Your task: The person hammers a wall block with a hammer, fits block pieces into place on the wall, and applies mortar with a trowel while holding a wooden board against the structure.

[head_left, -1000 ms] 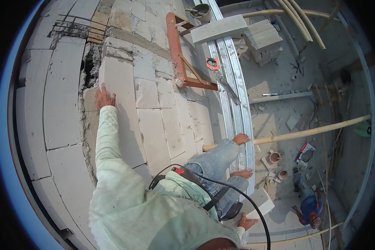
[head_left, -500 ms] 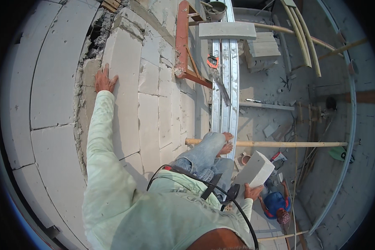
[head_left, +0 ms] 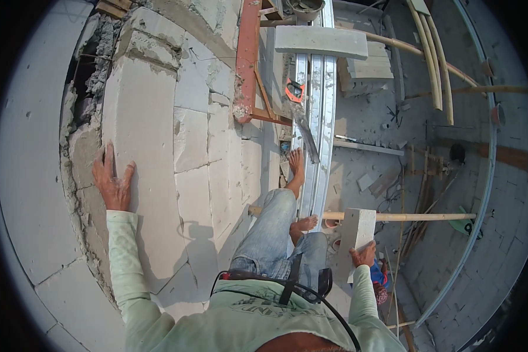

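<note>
My left hand (head_left: 112,183) rests with spread fingers on the pale block wall (head_left: 139,111), at the edge beside a rough mortar gap (head_left: 88,141). On my right side, my right hand (head_left: 364,254) grips a white lightweight concrete block (head_left: 356,227) by its side, and the block stands roughly upright. Fingers curl over its near right edge; the thumb side is partly hidden. Ahead, a handsaw (head_left: 302,120) with an orange and black handle lies on the metal planks (head_left: 317,170), out of reach of both hands. My bare feet (head_left: 297,167) are on and beside these planks.
Another concrete block (head_left: 321,42) lies across the planks, near a bucket (head_left: 305,7). A red metal frame (head_left: 249,58) stands against the wall. Bamboo poles (head_left: 405,217) cross the scaffold on the right. Far below, a person in blue (head_left: 379,274) is partly hidden by my arm.
I have stepped forward along the planks, one foot now further ahead. The block in my right hand has swung more upright. My left hand stays on the wall's edge.
</note>
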Demonstrator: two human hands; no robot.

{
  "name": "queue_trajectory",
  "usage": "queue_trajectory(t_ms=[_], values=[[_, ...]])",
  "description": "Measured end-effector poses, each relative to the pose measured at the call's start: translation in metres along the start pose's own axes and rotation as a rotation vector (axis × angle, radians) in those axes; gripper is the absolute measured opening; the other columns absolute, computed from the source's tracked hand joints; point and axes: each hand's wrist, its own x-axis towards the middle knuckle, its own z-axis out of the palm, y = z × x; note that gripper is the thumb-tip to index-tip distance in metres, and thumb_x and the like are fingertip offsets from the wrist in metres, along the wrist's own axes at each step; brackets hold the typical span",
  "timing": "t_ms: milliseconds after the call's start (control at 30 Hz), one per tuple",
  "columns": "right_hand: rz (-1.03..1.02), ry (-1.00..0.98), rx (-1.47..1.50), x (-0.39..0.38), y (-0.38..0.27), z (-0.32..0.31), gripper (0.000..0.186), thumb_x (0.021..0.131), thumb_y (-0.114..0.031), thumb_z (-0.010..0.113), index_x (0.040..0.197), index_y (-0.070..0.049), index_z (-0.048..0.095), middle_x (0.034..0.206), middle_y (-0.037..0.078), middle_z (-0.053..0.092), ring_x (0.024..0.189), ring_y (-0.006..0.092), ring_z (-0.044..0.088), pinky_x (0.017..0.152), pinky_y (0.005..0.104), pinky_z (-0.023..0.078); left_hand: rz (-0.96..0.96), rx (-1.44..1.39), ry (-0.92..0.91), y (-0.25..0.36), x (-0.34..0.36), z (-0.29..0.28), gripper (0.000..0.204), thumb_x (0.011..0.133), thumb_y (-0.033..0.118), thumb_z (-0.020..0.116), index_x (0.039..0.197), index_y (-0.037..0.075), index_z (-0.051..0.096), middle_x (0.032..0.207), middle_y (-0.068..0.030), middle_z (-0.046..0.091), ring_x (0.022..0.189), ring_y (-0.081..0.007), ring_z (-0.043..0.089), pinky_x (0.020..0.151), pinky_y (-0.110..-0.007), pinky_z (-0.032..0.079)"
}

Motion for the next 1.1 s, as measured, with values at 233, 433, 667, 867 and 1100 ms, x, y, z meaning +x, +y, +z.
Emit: queue_trajectory(t_ms=[233,433,667,867,1100], values=[[-0.262,0.001,-0.097,0.148,-0.150,-0.011,0.100,0.058,-0.035,0.079,0.136,0.000,0.028,0.122,0.024,0.048,0.113,0.0413,0.051,0.091,0.0484,0.047,-0.217,-0.188,-0.079,0.026,-0.002,0.004,0.062,0.082,0.014,0.066,0.139,0.007,0.044,0.143,-0.0163,0.036,0.133,-0.0317,0.035,0.108,-0.045,0.032],[-0.488,0.010,-0.147,0.283,-0.329,-0.006,0.103,0.059,-0.039,0.077,0.140,-0.002,0.024,0.126,0.023,0.047,0.114,0.0404,0.052,0.092,0.0463,0.047,-0.221,0.040,-0.162,0.035,0.009,-0.006,0.069,0.087,0.029,0.065,0.143,0.003,0.034,0.142,-0.0203,0.033,0.132,-0.0353,0.034,0.110,-0.047,0.028],[-0.676,0.106,-0.268,0.405,-0.515,-0.005,0.092,0.061,-0.036,0.076,0.134,-0.004,0.029,0.117,0.022,0.050,0.109,0.0403,0.054,0.086,0.0486,0.051,-0.267,0.165,-0.106,0.056,-0.011,0.010,0.069,0.087,0.030,0.064,0.143,0.002,0.034,0.142,-0.0208,0.032,0.132,-0.0356,0.034,0.110,-0.047,0.027],[-0.844,0.221,-0.332,0.463,-0.627,0.002,0.087,0.061,-0.031,0.078,0.131,-0.003,0.034,0.113,0.022,0.054,0.107,0.0412,0.056,0.087,0.0509,0.051,-0.348,0.261,-0.060,0.073,-0.025,0.026,0.070,0.087,0.031,0.064,0.143,0.002,0.033,0.143,-0.0212,0.032,0.132,-0.0358,0.034,0.110,-0.047,0.027],[-0.883,0.332,-0.525,0.504,-0.696,0.033,0.093,0.063,-0.025,0.079,0.139,-0.011,0.029,0.116,0.019,0.055,0.112,0.0384,0.055,0.093,0.0571,0.045,-0.405,0.337,-0.062,0.075,-0.025,0.055,0.071,0.087,0.032,0.063,0.143,0.001,0.032,0.143,-0.0217,0.031,0.132,-0.0360,0.033,0.110,-0.047,0.027]])
